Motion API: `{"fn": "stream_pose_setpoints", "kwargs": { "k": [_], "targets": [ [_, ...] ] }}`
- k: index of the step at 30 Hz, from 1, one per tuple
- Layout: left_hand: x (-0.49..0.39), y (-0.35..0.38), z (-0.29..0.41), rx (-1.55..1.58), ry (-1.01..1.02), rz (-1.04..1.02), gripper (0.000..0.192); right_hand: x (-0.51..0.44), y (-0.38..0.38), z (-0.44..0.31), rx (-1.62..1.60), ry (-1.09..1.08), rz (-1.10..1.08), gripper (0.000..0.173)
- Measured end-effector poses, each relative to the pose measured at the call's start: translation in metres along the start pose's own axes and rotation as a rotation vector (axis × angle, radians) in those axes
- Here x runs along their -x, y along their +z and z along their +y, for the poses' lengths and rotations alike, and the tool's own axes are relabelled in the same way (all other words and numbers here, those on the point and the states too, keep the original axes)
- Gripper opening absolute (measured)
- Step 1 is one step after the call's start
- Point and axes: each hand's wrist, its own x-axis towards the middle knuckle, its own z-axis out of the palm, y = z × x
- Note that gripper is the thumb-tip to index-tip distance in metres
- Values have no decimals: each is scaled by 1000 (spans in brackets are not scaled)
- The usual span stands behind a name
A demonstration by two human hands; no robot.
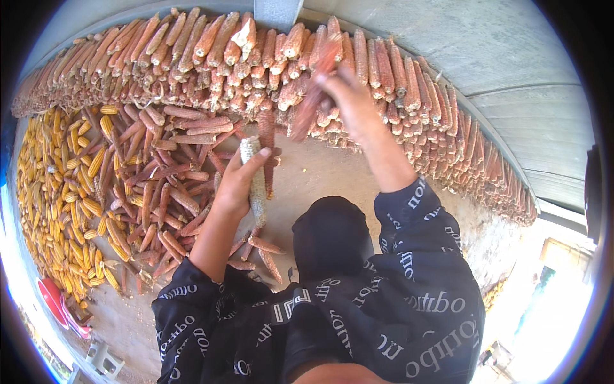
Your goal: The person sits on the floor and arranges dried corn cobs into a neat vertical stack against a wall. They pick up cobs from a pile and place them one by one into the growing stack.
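My left hand [240, 182] grips a pale whitish corn cob [254, 173] and a dark red shelled cob [268, 158] side by side, both pointing away from me. In my right hand [348, 93], raised over the stack, is a reddish cob [307, 113], blurred and tilted. Behind my hands rises a stack of shelled corn cobs [230, 86], laid in rows with their ends facing me. To the left of my left hand lies a loose heap of shelled cobs [163, 192].
Yellow ears of corn [57, 201] spread over the floor at far left. A red basin [53, 302] and a grey hollow block [104, 360] stand at lower left. The stack leans against a grey wall [460, 48] with a post [277, 14]. Concrete floor [316, 168] shows ahead.
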Motion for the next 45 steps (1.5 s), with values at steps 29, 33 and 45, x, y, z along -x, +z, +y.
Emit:
{"fn": "stream_pose_setpoints", "kwargs": {
  "k": [29,33,45],
  "targets": [
    [-11,3,-17,-150,316,-71,39,22,2,-5,269,-104,-446,70],
    [-14,-8,-12,9,181,110,42,5,-52,-35,120,-468,13,37],
    [-13,-10,-11,85,110,45,40,-45,-82,26,1385,-455,155,44]
  ]
}}
